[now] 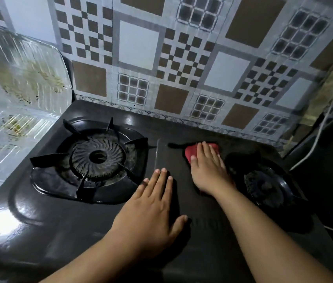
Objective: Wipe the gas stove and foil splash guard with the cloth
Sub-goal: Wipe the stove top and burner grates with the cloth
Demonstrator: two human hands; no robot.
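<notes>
Head view: nearest, the left hand [151,209] is laid flat, fingers straight, on the black gas stove [63,231], apparently as a brace. Beyond, at 1 o'clock, the red cloth [191,152] is pressed down under the right hand [208,168] (fingers extended). At 10 o'clock the stained foil splash guard [22,78] stands unwiped.
</notes>
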